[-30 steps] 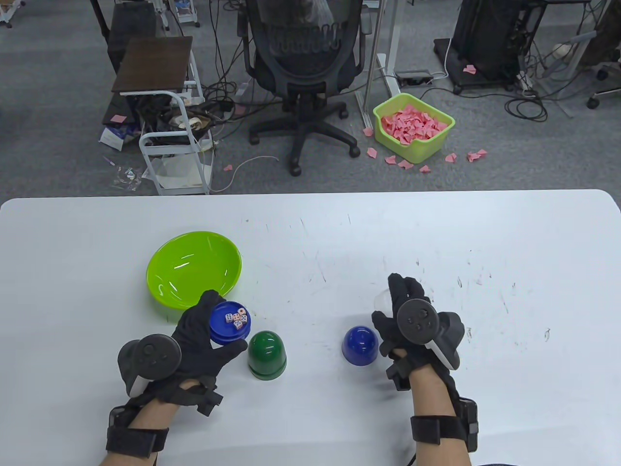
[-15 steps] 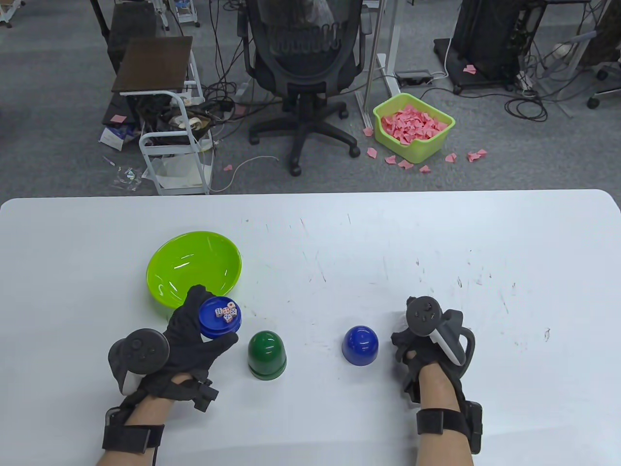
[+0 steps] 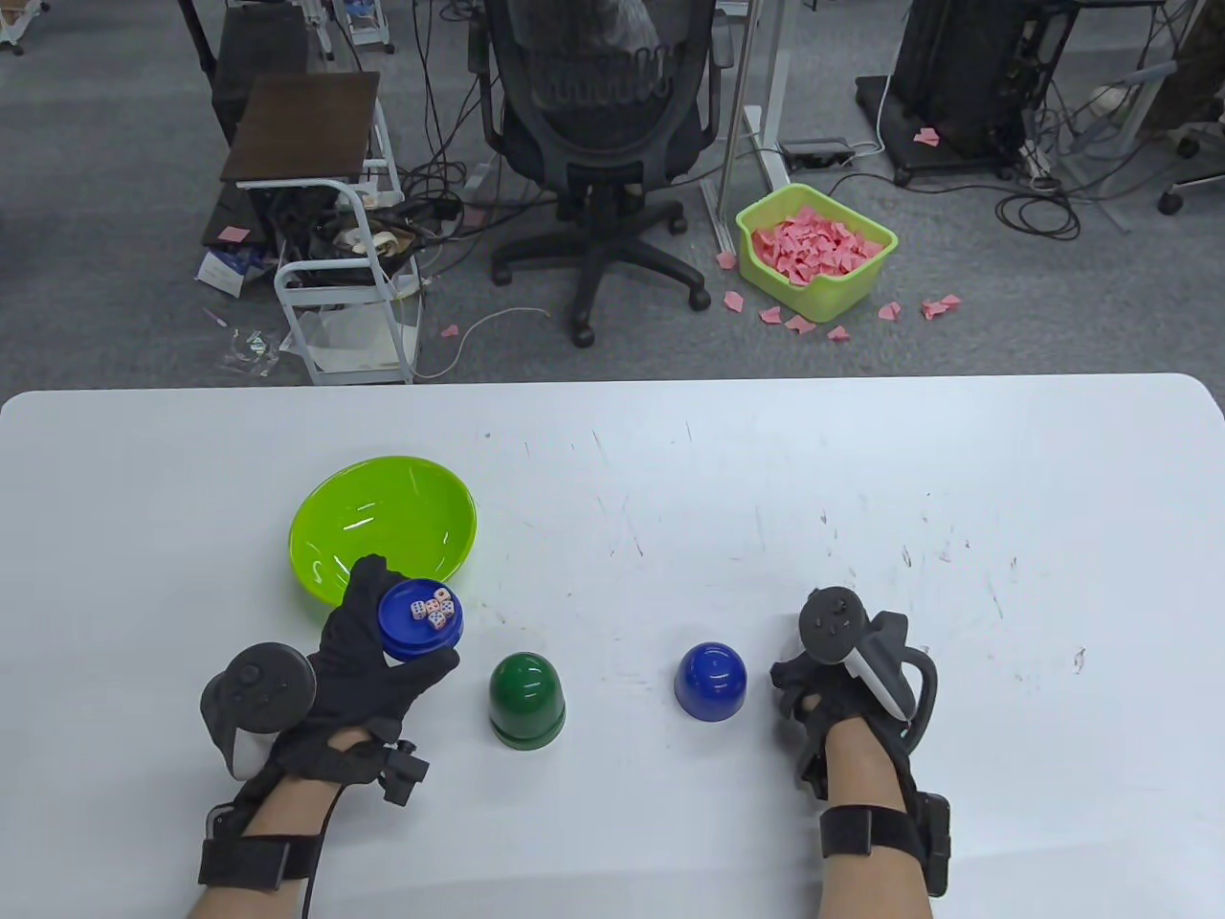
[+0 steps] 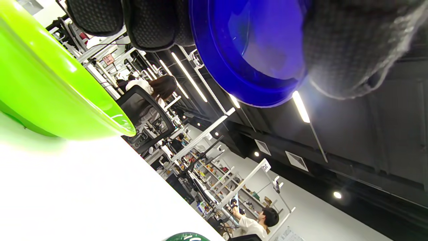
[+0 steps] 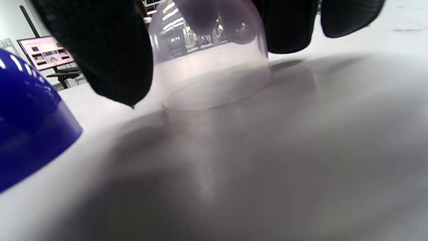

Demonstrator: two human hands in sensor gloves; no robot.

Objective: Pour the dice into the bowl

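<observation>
My left hand (image 3: pixel 378 661) holds a blue tray (image 3: pixel 420 620) carrying several white dice (image 3: pixel 431 609), lifted just at the near rim of the green bowl (image 3: pixel 383 529). In the left wrist view the tray's underside (image 4: pixel 254 53) sits between my fingers (image 4: pixel 153 20), with the bowl's side (image 4: pixel 50 87) to the left. My right hand (image 3: pixel 823 684) grips a clear dome cover (image 5: pixel 210 67) that rests mouth down on the table, right of the blue dome cup (image 3: pixel 710 680). The clear cover is hidden under the hand in the table view.
A dark green dome cup (image 3: pixel 525 699) stands upside down on the white table (image 3: pixel 766 498) between my hands, close to the left thumb. The blue cup also shows in the right wrist view (image 5: pixel 30 134). The table's far edge faces an office chair.
My left hand lifted the blue tray of dice up and left toward the bowl's near rim. My right hand drew back toward me, fingers curling around the clear cover, then stayed put.
</observation>
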